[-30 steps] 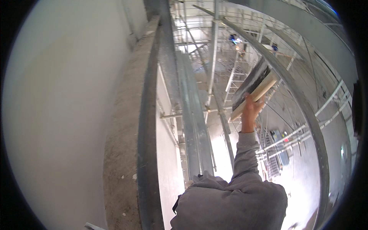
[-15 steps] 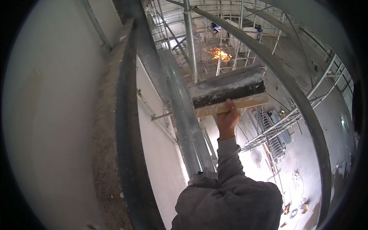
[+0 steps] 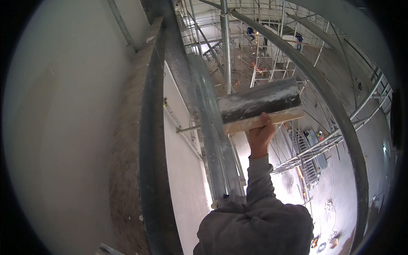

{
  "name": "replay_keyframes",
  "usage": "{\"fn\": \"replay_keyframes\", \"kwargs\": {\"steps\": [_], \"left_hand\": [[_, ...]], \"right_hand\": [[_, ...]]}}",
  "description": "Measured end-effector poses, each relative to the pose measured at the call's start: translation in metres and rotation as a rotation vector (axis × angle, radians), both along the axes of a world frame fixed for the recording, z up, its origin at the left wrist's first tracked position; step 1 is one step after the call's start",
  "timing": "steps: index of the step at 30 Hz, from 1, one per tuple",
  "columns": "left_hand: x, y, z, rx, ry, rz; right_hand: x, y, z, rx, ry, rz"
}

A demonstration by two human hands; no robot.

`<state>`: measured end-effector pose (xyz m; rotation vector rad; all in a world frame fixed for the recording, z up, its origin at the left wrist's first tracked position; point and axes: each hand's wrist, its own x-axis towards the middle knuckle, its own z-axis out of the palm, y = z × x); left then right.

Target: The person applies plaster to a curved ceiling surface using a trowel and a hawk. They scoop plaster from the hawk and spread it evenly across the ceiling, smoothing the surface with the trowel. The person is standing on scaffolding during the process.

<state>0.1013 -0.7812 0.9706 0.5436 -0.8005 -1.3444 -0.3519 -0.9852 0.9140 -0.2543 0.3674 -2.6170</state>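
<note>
There are one hand [image 3: 260, 138], one sleeve [image 3: 260, 180], one scraper [image 3: 260, 102] with one wooden grip [image 3: 239, 125], two distant people [image 3: 298, 41], one curved rail [image 3: 358, 159]; scaffold poles [image 3: 226, 55] are too many to count.

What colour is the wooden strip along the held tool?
The wooden strip is pale tan, seen best in the head view.

Metal channel [image 3: 212, 131] and curved pipe [image 3: 360, 178] flank open air.
</note>
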Motion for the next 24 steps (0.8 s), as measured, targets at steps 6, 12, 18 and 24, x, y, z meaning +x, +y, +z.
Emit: {"fn": "replay_keyframes", "kwargs": {"steps": [6, 12, 18, 24], "left_hand": [[0.003, -0.01, 0.009, 0.081, -0.044, 0.006], [-0.007, -0.031, 0.009, 0.071, 0.01, 0.033], [-0.02, -0.048, 0.013, 0.087, -0.07, 0.127], [-0.026, -0.057, 0.017, 0.115, -0.118, 0.123]], "right_hand": [[-0.047, 0.01, 0.017, -0.031, 0.044, -0.472], [0.003, 0.002, -0.005, -0.078, 0.058, -0.235], [0.014, -0.003, -0.002, -0.057, 0.126, -0.107], [0.014, 0.0, 0.005, -0.022, 0.144, -0.104]]}}
